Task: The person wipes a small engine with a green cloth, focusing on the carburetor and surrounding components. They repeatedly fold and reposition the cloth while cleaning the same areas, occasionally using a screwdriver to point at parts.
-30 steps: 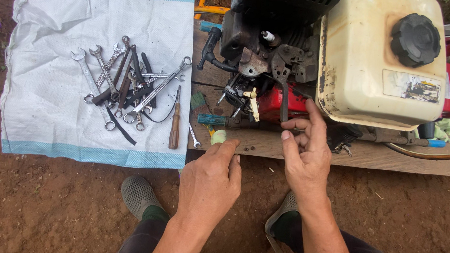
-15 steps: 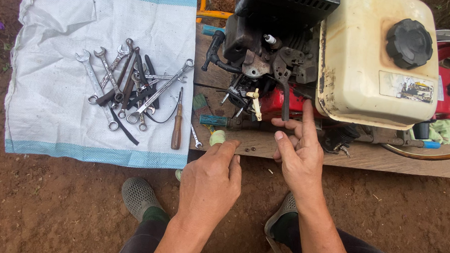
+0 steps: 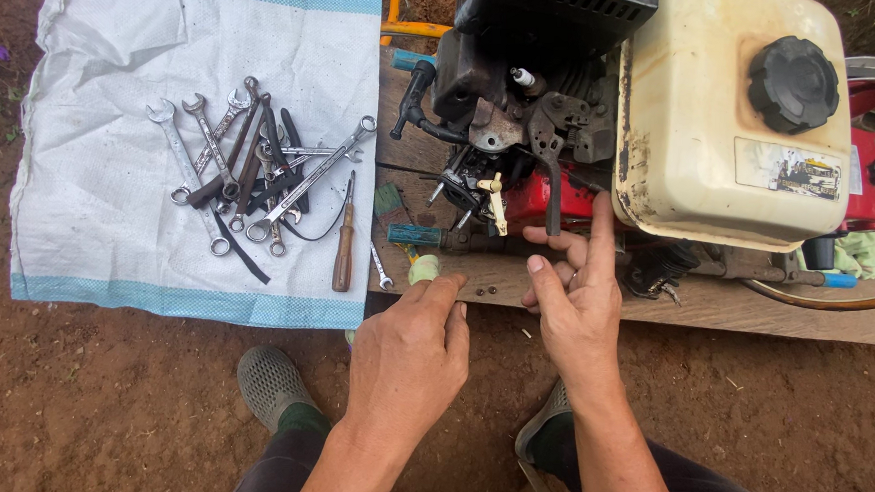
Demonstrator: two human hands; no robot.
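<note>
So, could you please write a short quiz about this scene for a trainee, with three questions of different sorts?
1. True or false: the black round fuel cap sits on the cream metal fuel tank.
2. Where does the brown wooden-handled screwdriver lie? A) on the white woven cloth B) on the red-brown soil C) on the tank
3. Fill in: the right hand is raised in front of the small engine, while the left hand is at the edge of the wooden ____.

Key: 1 true; 2 A; 3 plank.
</note>
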